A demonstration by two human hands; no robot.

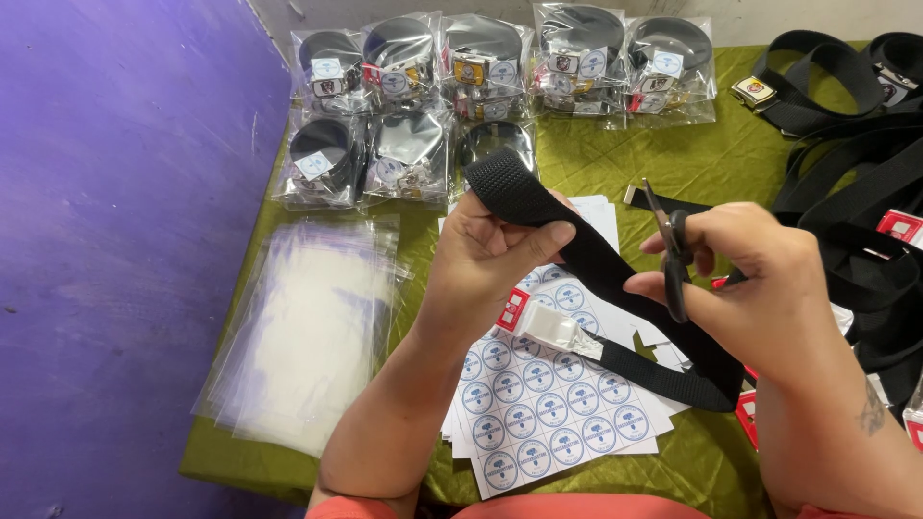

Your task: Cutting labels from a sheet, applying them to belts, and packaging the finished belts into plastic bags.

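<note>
Centre of the frame, the left hand (pixel 486 255) has the black webbing belt (pixel 596 264) by its cut end, thumb pressed across the strap and fingers (pixel 460 213) curled behind it, pinching it tight. The belt runs down and to the right from there, passing under the right hand and looping back at lower right; a white plastic buckle piece (pixel 553 332) hangs just below the left palm, though how it joins the strap is hard to make out.

Right hand (pixel 760 279) now: it holds a pair of scissors (pixel 673 255), fingers through the dark handles, blades pointing up and back toward the top of the frame. The blades look nearly together, but the hand hides most of the grip, so the exact hold is unclear.

Beneath both hands lies a sheet of round blue-and-white stickers (pixel 548 404), partly hidden by the forearms, on the green-covered tabletop (pixel 711 163). Left of it, a stack of clear plastic bags (pixel 312 327). Across the top, two rows of bagged coiled belts (pixel 500 82), glare hiding much of their contents. At the right edge, a heap of loose black belts (pixel 846 173) is cut off by the frame, with red-and-white tags (pixel 899 226) peeking out.
</note>
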